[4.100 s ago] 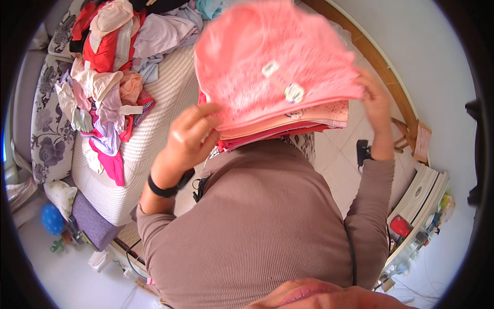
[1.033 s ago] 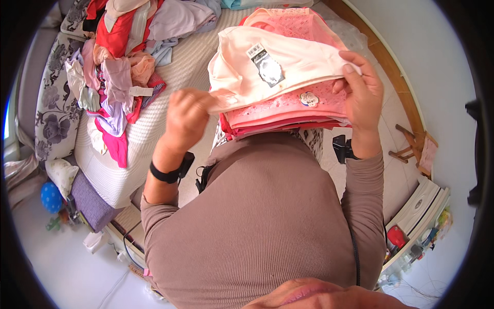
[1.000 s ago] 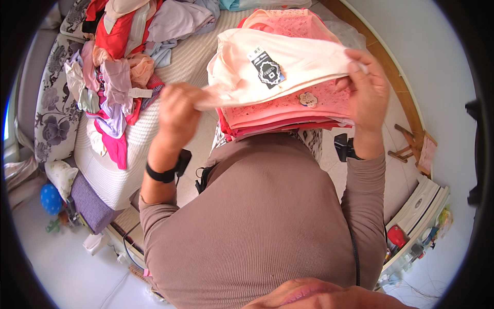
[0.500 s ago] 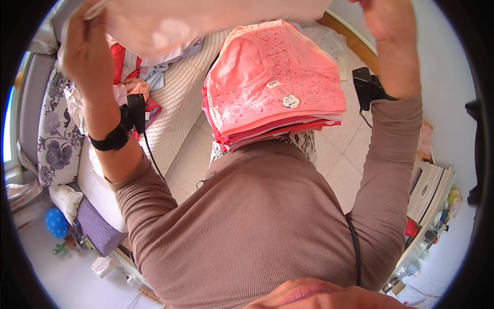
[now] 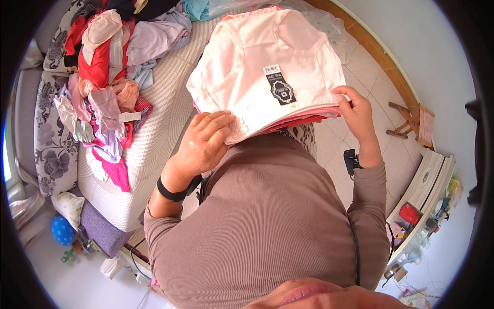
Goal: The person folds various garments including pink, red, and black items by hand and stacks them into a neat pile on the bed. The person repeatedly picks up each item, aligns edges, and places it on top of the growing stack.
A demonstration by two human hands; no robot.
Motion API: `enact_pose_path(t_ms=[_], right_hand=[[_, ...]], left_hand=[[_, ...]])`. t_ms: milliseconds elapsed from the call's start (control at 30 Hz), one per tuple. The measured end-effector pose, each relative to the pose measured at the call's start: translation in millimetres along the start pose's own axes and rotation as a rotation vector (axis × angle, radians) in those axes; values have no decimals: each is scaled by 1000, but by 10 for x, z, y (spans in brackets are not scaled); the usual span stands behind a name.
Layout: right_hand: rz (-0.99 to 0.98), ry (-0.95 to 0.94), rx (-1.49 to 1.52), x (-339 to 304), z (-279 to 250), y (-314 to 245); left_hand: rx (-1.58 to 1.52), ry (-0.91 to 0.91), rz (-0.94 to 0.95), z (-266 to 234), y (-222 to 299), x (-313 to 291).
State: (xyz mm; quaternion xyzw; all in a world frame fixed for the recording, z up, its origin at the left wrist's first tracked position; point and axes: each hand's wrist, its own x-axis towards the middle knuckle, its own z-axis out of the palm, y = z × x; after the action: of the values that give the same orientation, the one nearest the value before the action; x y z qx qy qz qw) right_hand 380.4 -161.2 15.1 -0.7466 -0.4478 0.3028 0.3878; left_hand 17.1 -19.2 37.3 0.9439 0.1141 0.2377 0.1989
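A pair of pale pink briefs [image 5: 247,72] with a black tag lies spread flat on top of a stack of folded underwear [image 5: 303,122] on my lap. Its waistband edge faces me. My left hand [image 5: 203,141] is closed on the near left corner, beside a small lace patch; the fingertips rest on the cloth and the thumb is mostly hidden. At the near right corner, my right hand [image 5: 356,110] pinches the waistband between thumb and forefinger. Red and pink layers show beneath the top pair.
Loose clothes [image 5: 110,98] lie heaped on the cream-covered sofa [image 5: 159,113] to my left. Clear plastic wrapping [image 5: 329,31] sits beyond the stack. On the right are a small wooden stool [image 5: 411,123] and a white cabinet [image 5: 424,180]. A blue balloon [image 5: 62,230] is at lower left.
Both hands came down from the top of the view, bringing the pale pink briefs onto the stack. They now cover the coral-pink printed pair that was on top.
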Motion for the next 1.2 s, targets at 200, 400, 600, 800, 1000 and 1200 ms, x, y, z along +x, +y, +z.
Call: enact_pose_path(t_ms=[200, 400, 600, 800, 1000, 1200], right_hand=[[-241, -117, -406, 44, -374, -362], [-800, -1, -347, 696, -41, -833], [-849, -203, -656, 919, 760, -249], [-684, -301, -683, 983, 767, -43], [-539, -352, -263, 1072, 571, -286], [-144, -277, -352, 1565, -52, -134]], left_hand=[[-193, -205, -152, -457, -66, 145], [59, 44, -19, -123, -335, 808], [419, -526, -260, 543, -688, 678], [392, -333, -194, 693, -867, 514], [66, -141, -39, 390, -731, 482], [-253, -318, 39, 321, -298, 301]])
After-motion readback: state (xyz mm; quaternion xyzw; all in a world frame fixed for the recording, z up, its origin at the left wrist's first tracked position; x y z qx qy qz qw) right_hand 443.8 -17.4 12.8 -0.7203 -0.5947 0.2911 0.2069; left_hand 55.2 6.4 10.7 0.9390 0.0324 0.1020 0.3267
